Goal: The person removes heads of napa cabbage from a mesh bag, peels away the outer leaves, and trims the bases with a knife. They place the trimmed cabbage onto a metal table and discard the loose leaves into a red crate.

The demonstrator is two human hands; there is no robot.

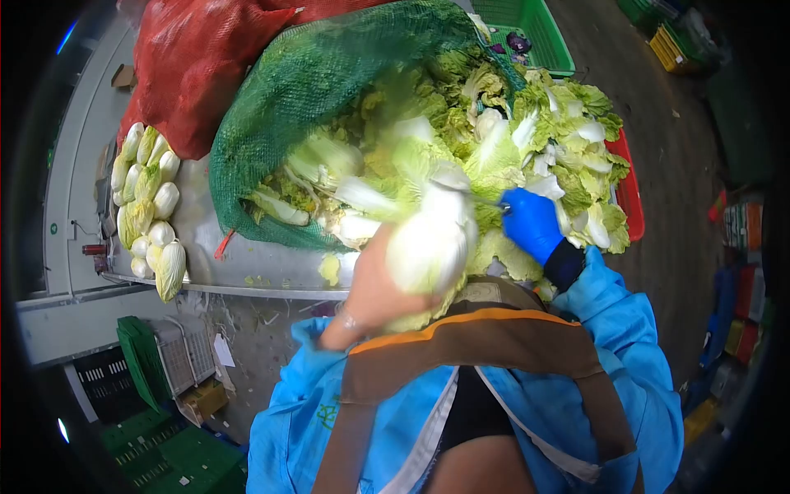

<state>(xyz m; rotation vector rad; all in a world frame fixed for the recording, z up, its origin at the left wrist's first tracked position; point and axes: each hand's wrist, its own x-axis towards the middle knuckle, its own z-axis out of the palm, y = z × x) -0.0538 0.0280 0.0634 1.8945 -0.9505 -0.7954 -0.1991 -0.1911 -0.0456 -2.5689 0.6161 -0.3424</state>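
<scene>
A napa cabbage (429,247) is held by my bare left hand (374,288), its white base up and its leafy end down against my apron. My right hand (531,224), in a blue glove, is closed on a knife (489,202). The thin dark blade points left, to the cabbage's base; whether it touches is blurred, and the handle is hidden in my fist. Loose cabbage leaves (498,156) lie piled just beyond both hands. A green mesh sack (284,115) lies open at the left of the pile, with more cabbage in its mouth.
Trimmed napa cabbages (151,206) are stacked at the left end of the metal table (193,198). Red mesh sacks (193,74) stand behind them. A red crate (629,189) is at the right and a green crate (547,37) at the back. Dark green crates (169,449) sit on the floor, lower left.
</scene>
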